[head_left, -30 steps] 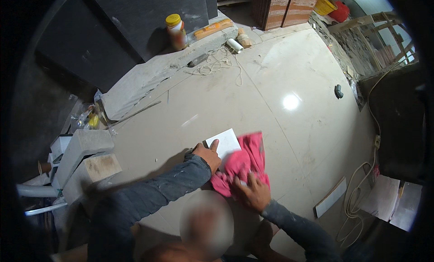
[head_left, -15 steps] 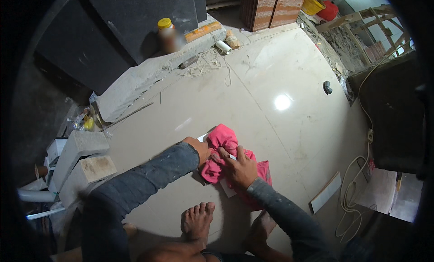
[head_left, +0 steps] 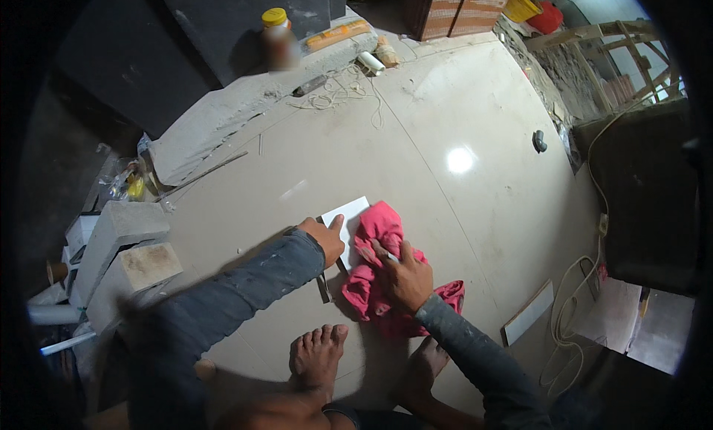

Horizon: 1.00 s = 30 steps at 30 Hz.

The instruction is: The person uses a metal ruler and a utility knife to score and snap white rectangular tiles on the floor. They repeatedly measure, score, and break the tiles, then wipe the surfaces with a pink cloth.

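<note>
A white rectangular tile [head_left: 349,215] lies before me, its right part hidden by a crumpled pink cloth [head_left: 380,220]. My left hand [head_left: 325,241] grips the tile's left edge, thumb on the upper face and the other fingers mostly out of sight. With my right hand [head_left: 408,278] I hold the bunched cloth beside the tile. A small white piece [head_left: 392,257] shows between those fingers; its kind I cannot make out. A narrow dark strip [head_left: 324,289] pokes out below the tile near my left wrist.
Pale blocks [head_left: 137,270] are stacked at the left. Tangled string [head_left: 338,96], a yellow-lidded jar [head_left: 275,18] and a white pipe piece [head_left: 370,63] are at the back. On the right are a grey pipe elbow [head_left: 539,141], a tile strip [head_left: 528,313] and a coiled cable [head_left: 562,311].
The cloth has shifted right with my right hand, uncovering much of the white tile. My left thumb now rests across the tile's face. The whole view has shifted slightly.
</note>
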Available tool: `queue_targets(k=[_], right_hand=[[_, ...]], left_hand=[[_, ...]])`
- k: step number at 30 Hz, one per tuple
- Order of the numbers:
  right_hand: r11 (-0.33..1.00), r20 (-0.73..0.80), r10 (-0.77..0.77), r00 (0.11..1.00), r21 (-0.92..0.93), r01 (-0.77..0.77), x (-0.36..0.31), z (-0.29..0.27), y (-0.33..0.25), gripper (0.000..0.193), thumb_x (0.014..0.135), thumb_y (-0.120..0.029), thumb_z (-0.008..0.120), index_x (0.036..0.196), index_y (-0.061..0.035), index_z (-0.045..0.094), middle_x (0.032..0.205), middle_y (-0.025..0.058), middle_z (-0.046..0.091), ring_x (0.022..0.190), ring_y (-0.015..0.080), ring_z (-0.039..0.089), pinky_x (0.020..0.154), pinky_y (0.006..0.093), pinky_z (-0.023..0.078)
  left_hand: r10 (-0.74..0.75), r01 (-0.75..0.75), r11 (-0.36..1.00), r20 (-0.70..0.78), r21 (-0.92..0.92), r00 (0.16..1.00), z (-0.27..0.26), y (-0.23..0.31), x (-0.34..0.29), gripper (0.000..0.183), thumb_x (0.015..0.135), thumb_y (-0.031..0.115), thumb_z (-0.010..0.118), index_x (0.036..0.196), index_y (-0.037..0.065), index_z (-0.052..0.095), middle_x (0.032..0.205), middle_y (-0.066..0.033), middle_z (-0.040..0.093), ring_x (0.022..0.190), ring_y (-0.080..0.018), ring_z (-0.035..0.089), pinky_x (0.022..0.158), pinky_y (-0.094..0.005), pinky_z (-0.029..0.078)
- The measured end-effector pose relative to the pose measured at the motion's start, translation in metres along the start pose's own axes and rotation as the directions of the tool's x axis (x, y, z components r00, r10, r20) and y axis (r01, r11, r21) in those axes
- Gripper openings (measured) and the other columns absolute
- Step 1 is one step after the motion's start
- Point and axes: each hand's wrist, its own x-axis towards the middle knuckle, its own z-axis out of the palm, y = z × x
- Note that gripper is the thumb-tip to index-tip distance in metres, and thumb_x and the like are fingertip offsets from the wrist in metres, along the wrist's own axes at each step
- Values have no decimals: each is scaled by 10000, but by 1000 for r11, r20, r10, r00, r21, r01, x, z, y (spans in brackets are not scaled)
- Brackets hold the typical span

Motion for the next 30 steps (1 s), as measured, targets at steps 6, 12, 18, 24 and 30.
queue_targets(k=[6, 12, 18, 24, 30], right_hand=[[999, 260, 14, 965, 37, -25, -112, -50, 10, 598, 952, -312, 674, 1534, -291, 540, 1336, 227, 592, 883, 395, 738, 639, 465, 623], [975, 263, 159, 952, 112, -194, -109, -109, 3, 527, 957, -339, 688, 1476, -312, 603, 1231, 222, 653, 921, 396, 725, 670, 495, 626], [974, 16, -192, 981, -116, 193, 51, -20, -30, 626, 875, -275, 720, 1487, -295, 591, 1288, 222, 550, 939, 377, 693, 647, 453, 598], [989, 105, -135, 985, -54, 141, 8, 17, -28, 501, 858, -242, 699, 1358, -232, 675, 1306, 258, 525, 934, 391, 694, 622, 493, 592], [993, 681, -115, 723, 73, 89, -134, -73, -3, 458, 910, -356, 718, 1361, -294, 679, 1406, 194, 536, 982, 373, 709, 668, 499, 619]], left_hand=[[31, -38, 999, 180, 37, 983, -13, -4, -1, 937, 833, 164, 802, 1564, -172, 322, 885, -126, 789, 771, -248, 763, 754, -417, 585], [44, -41, 999, 198, -19, 979, -24, -5, -7, 966, 819, 137, 805, 1586, -153, 294, 972, -126, 795, 831, -288, 769, 774, -416, 605], [56, -52, 998, 172, -25, 984, -28, -15, -7, 965, 806, 199, 817, 1578, -131, 341, 1046, -156, 792, 974, -321, 774, 825, -457, 620], [-46, 55, 996, 132, -65, 990, -29, -19, -16, 1002, 788, 255, 862, 1583, -101, 366, 1073, -186, 784, 983, -315, 772, 822, -447, 619], [-20, 18, 1000, 204, 14, 979, -47, -13, -13, 969, 854, 239, 805, 1604, -106, 300, 1078, -170, 779, 994, -290, 762, 819, -421, 622]])
